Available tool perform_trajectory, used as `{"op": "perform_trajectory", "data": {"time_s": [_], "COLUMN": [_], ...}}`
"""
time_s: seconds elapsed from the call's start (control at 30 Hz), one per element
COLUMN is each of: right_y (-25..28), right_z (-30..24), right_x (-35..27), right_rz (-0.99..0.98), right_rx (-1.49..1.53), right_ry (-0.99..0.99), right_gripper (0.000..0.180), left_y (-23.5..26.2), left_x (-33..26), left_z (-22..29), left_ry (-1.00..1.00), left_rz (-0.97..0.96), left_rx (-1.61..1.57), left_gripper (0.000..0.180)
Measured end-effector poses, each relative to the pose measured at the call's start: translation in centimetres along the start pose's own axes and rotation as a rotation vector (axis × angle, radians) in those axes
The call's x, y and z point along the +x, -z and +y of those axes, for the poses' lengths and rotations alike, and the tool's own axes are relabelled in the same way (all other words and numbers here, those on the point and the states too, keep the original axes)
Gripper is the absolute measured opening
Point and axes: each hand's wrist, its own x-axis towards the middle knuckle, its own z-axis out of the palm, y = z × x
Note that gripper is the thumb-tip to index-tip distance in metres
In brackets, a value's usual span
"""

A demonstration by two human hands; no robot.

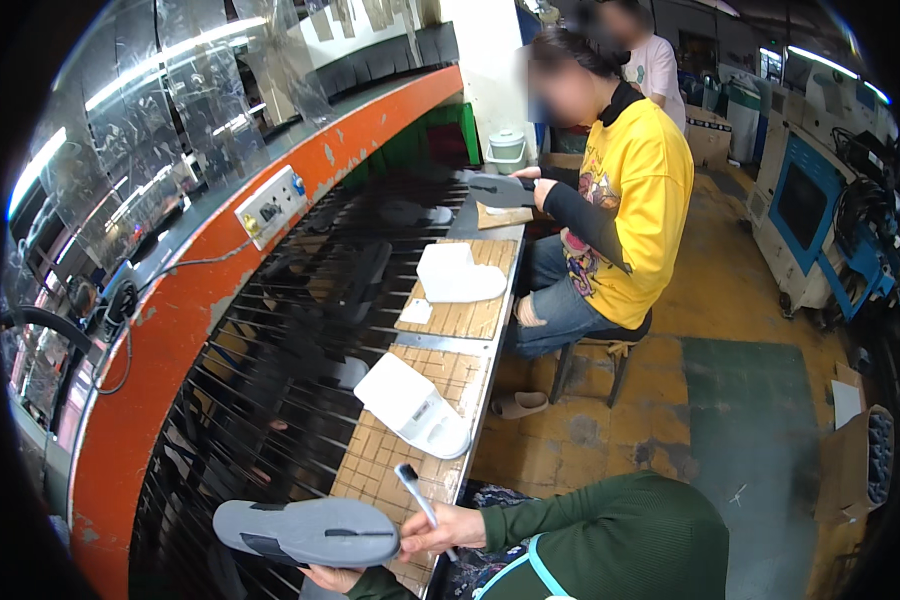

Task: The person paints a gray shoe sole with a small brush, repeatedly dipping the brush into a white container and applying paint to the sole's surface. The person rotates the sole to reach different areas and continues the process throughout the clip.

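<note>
My left hand (pixel 334 577) holds a grey shoe sole (pixel 315 530) from below, mostly hidden under it. The sole has darker patches and a dark slot toward its right end. Pinched in my right hand (pixel 446 528) is a brush with a pale handle (pixel 425 505) and dark bristles pointing up and away. The fingertips of that hand are close to the sole's right end; whether they touch it I cannot tell. Beyond the sole, a white moulded piece (pixel 410 400) with a rounded hollow end sits on a brown grid-lined board (pixel 370 450).
Another white piece (pixel 458 275) lies farther along the bench. A co-worker in a yellow top (pixel 640 190) sits there holding a grey sole (pixel 500 190). To the left runs a dark rod conveyor (pixel 230 420) carrying dark soles, bordered by an orange frame (pixel 120 480) with a socket box (pixel 270 207).
</note>
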Motion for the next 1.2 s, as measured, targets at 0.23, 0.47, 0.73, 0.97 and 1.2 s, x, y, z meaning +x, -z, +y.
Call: {"op": "perform_trajectory", "data": {"time_s": [0.23, 0.47, 0.73, 0.97, 1.2], "right_y": [3.2, 2.5, 0.5, -0.7, -0.6], "right_z": [1.1, 2.8, 4.2, 5.0, 6.2], "right_x": [-2.9, -5.2, -7.7, -10.4, -12.7], "right_rz": [0.382, 0.481, 0.538, 0.524, 0.574], "right_rx": [-0.471, -0.219, -0.025, 0.075, 0.039], "right_ry": [0.014, 0.211, 0.332, 0.381, 0.345], "right_gripper": [0.043, 0.032, 0.026, 0.027, 0.027], "left_y": [-1.5, -3.5, -9.6, -11.4, -10.8], "left_x": [-0.7, -4.3, -0.1, 5.8, 6.0], "left_z": [-1.1, 2.0, 3.4, 2.6, 1.3], "left_ry": [0.071, 0.194, 1.093, 1.701, 1.935], "left_rz": [0.088, 0.023, 0.297, 0.454, 0.280], "left_rx": [-0.257, 0.144, 1.241, 1.318, 1.358], "left_gripper": [0.031, 0.039, 0.049, 0.048, 0.043]}}
